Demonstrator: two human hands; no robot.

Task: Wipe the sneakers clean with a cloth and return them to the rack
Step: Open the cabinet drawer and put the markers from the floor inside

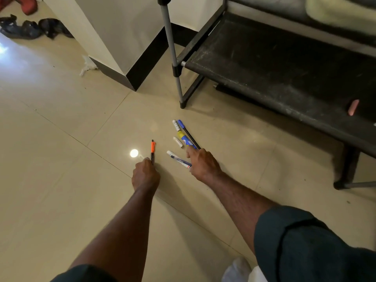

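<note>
On the floor before the rack [284,78], the left hand [145,174] closes on an orange-capped pen [152,151], the right hand [203,163] presses scattered pens [184,137]; a pale, apparently soft, light sneaker [341,13] rests on the rack's upper shelf, best gripped at heel.

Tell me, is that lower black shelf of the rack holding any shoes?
No shoes in the visible part. The lower shelf shows bare dusty fabric, with only a small pink object near its front edge. Its right end is out of frame.
</note>
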